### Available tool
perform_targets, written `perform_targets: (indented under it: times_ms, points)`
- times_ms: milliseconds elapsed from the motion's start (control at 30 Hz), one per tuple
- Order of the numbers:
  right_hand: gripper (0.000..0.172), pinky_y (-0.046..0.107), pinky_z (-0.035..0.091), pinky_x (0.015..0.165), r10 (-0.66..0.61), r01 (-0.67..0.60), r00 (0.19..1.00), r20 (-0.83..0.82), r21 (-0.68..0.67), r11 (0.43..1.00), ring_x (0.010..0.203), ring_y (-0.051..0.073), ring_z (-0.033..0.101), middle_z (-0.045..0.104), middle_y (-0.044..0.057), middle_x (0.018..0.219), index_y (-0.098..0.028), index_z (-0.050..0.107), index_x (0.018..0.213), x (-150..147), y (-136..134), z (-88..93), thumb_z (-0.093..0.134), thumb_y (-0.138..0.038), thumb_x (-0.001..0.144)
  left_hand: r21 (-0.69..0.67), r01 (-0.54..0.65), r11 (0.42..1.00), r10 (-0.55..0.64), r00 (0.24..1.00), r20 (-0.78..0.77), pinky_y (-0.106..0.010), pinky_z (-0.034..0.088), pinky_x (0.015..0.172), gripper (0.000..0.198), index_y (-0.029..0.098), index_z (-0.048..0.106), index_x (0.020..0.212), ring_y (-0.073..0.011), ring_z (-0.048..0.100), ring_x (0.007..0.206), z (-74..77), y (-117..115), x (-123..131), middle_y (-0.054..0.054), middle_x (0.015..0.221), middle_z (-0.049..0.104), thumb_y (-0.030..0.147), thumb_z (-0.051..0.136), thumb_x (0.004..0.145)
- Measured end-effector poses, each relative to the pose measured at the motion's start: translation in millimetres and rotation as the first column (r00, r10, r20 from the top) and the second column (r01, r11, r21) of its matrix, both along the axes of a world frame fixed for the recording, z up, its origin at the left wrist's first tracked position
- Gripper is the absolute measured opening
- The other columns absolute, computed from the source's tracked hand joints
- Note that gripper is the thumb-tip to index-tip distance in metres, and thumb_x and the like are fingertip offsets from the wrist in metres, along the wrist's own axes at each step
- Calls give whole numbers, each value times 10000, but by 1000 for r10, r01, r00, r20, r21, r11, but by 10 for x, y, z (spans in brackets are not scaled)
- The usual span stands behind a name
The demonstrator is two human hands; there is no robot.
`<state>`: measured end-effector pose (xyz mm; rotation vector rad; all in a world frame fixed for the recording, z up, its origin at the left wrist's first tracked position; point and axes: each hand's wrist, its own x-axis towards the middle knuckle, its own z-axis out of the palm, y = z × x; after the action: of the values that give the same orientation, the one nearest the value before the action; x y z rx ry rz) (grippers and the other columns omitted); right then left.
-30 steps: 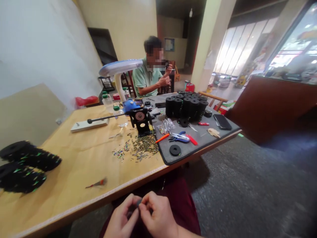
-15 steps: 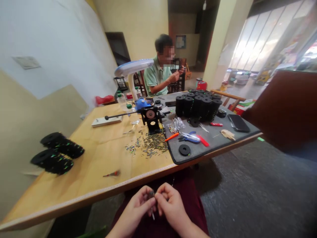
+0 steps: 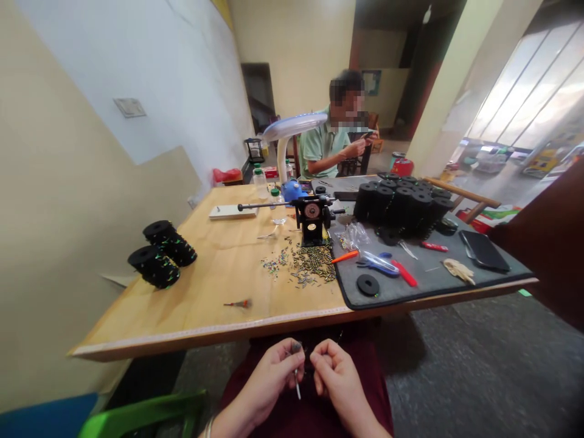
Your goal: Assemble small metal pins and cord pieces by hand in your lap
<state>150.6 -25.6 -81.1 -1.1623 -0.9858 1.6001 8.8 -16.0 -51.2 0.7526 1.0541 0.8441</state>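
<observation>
My left hand (image 3: 278,368) is closed on a thin pale stick with a dark rounded top (image 3: 298,388), held over my lap below the table edge. My right hand (image 3: 332,368) is a little to the right of it, thumb and fingers pinched together. Whatever those fingers may hold is too small to make out. Dark red cloth (image 3: 310,413) covers my lap beneath both hands. On the table in front of them lies a small tool with a red-orange end and a thin dark tip (image 3: 239,303).
A black hand-crank device with a dial (image 3: 312,222) stands beside scattered small metal pieces (image 3: 312,264). The grey mat (image 3: 340,283) bears blue-handled pliers (image 3: 382,263), black foam rolls (image 3: 406,204) and a phone (image 3: 484,249). More foam rolls (image 3: 154,267) stand left. A person (image 3: 326,149) sits opposite.
My view has turned left, so the table appears further right. My hands have drawn slightly apart, the stick staying in the left one. The person opposite has lowered their hands a little.
</observation>
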Motion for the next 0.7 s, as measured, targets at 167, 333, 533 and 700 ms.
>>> perform_targets:
  times_ms: [167,333,533,700]
  points:
    - [467,181,159,370,61,-60,998,28,-36,998,308,35,264,450,-102,346,-196,460,664,-1,-45,51,641,-626,689,-7,-36,999,37,997,68,-180,308,473,289,149,534,705,-60,455,501,7,3,-24,53,589,516,311,765,644]
    - [469,182,148,355,126,-124,992,30,-61,990,286,30,250,450,-104,326,-193,471,660,-27,-62,108,642,-629,676,25,-61,998,60,997,39,-185,319,480,288,152,549,727,-63,440,501,-22,6,-43,57,581,517,326,766,649]
    - [467,180,138,341,158,-155,987,30,-92,984,270,28,253,454,-106,314,-196,466,646,-45,-41,121,644,-627,659,66,-56,996,56,998,4,-188,329,469,301,157,558,755,-60,412,482,-68,16,-49,60,583,513,361,761,664]
    - [453,180,139,335,156,-150,987,37,-120,981,267,28,248,446,-108,310,-198,464,635,-43,-39,150,647,-612,654,107,-40,993,43,999,-20,-192,341,454,315,161,552,766,-62,395,462,-63,23,-46,65,572,497,391,747,677]
